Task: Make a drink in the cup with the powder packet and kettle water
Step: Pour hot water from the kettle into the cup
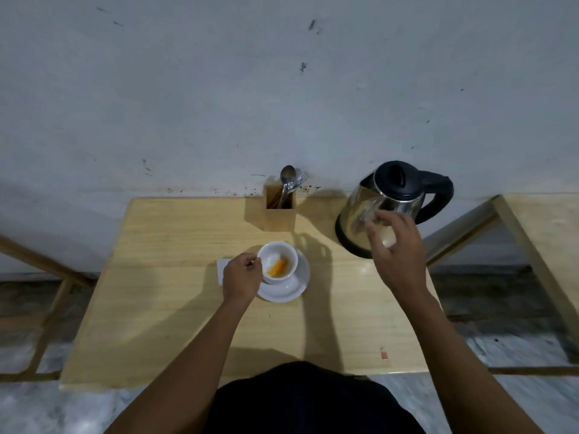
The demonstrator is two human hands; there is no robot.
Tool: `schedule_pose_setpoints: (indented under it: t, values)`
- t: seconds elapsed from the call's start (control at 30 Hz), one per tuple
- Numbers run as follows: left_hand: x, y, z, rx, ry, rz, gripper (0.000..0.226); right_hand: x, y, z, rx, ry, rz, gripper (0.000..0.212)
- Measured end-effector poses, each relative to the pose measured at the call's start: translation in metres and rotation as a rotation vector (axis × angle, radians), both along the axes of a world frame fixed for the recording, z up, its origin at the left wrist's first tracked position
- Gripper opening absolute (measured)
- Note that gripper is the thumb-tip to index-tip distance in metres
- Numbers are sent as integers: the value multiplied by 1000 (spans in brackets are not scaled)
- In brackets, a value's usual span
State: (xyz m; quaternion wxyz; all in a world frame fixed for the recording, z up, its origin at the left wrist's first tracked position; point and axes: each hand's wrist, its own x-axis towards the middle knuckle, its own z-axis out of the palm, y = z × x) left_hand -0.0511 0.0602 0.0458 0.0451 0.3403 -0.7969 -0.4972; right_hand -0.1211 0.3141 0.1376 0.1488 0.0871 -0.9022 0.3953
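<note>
A white cup [279, 261] stands on a white saucer [294, 286] in the middle of the wooden table [175, 308]. Orange powder [277, 267] lies inside the cup. My left hand [241, 277] pinches the cup's left rim or handle. A white packet or paper [223, 267] lies flat just left of the saucer, partly hidden under that hand. The steel kettle [391, 208] with a black lid and handle stands at the back right. My right hand [398, 249] hovers in front of the kettle's body, fingers spread and empty.
A wooden holder [279, 214] with a spoon [287, 178] and forks stands at the back against the wall. A small red scrap [384, 354] lies near the table's front right edge. Another wooden frame [532, 245] stands to the right.
</note>
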Motion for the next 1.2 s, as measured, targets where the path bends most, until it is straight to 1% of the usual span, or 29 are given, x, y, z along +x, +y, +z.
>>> schedule_pose_setpoints:
  t: [0.1,0.17,0.23,0.3,0.4,0.53,0.63,0.77,0.9,0.97,1.03,1.1,1.13,1.2]
  values:
    - [-1,7,1,10,-8,66,24,-28,30,15,-4,8,-93,37]
    - [-2,11,2,3,-9,94,24,-53,50,24,-65,-49,-160,45]
    - [-3,15,1,-7,-8,120,24,-77,66,30,-117,-152,-158,53]
    - [-4,15,-1,-7,-10,149,24,-99,75,29,-77,-250,-115,60]
    - [-6,19,-2,-3,-2,180,24,-129,84,25,-1,-290,-21,65]
    - [-9,25,-1,-18,-36,207,25,-156,91,26,-38,-394,84,48]
    - [-14,31,3,-56,-85,234,27,-167,97,33,-62,-458,187,48]
    - [-18,41,9,-134,-111,254,27,-180,110,38,-48,-531,271,61]
    - [-19,44,6,-138,-99,284,22,-194,117,33,100,-620,316,85]
    - [-19,44,5,-119,-109,313,18,-199,119,31,131,-633,337,87]
    - [-19,44,6,-93,-125,326,17,-200,119,29,117,-613,358,82]
    - [-18,44,6,-61,-133,327,17,-201,120,24,61,-583,347,76]
    - [-18,44,7,-51,-135,332,17,-201,120,21,32,-562,328,79]
    - [-19,43,7,-47,-145,336,16,-202,120,13,-8,-505,293,94]
